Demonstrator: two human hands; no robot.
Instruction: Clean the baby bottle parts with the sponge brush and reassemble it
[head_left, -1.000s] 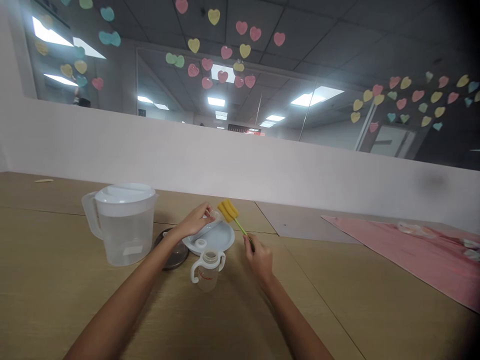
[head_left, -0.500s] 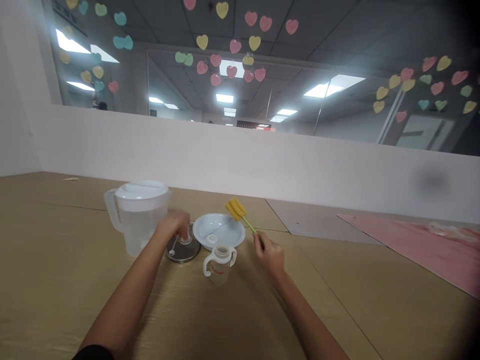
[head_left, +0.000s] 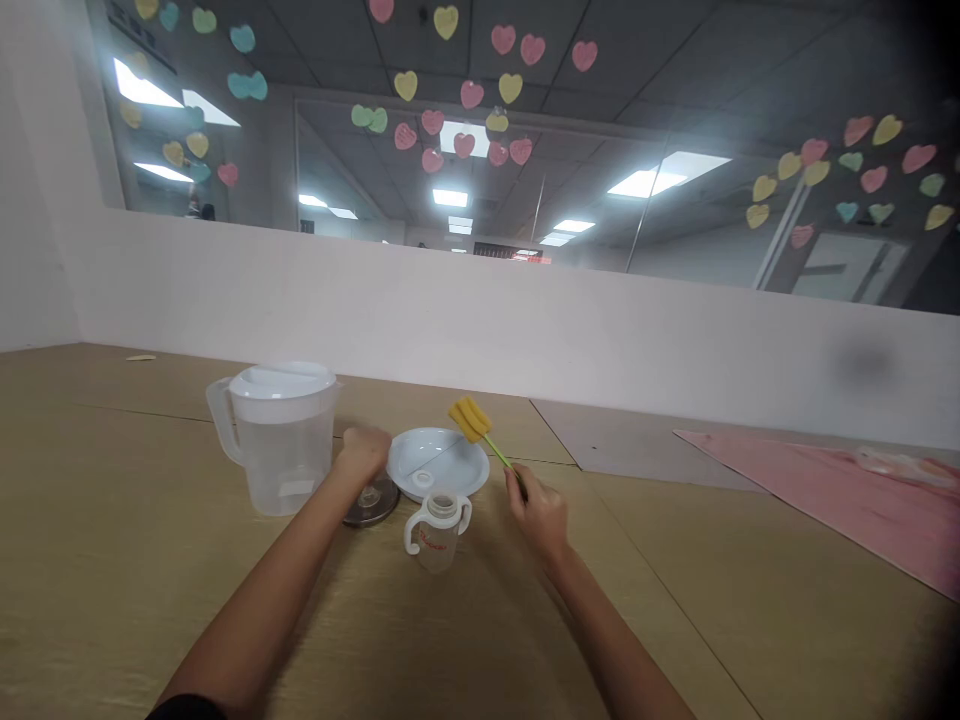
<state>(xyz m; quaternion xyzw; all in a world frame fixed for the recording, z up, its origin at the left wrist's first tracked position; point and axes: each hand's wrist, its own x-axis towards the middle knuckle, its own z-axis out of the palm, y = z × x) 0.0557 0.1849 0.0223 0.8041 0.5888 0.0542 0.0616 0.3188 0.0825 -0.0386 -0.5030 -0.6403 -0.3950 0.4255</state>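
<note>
My right hand [head_left: 537, 508] grips the thin green handle of a bottle brush, whose yellow sponge head [head_left: 469, 418] is raised over the far rim of a white plate [head_left: 450, 458]. My left hand [head_left: 363, 453] is curled into a loose fist just above a dark round lid [head_left: 379, 506]. A small clear piece [head_left: 367, 494] stands on that lid under the hand. What the fingers hold, if anything, is hidden. A clear baby bottle with two white handles [head_left: 437, 528] stands open-topped in front of the plate, between my hands.
A clear plastic pitcher with a white lid [head_left: 278, 436] stands left of my left hand. A small white ring [head_left: 424, 478] lies on the plate. A pink mat [head_left: 832, 496] covers the table's right side. A low white wall [head_left: 480, 320] runs behind the table.
My left hand moved from the plate's far rim leftward to the dark lid, where a small clear piece now stands. The right hand kept the brush raised and barely moved.
</note>
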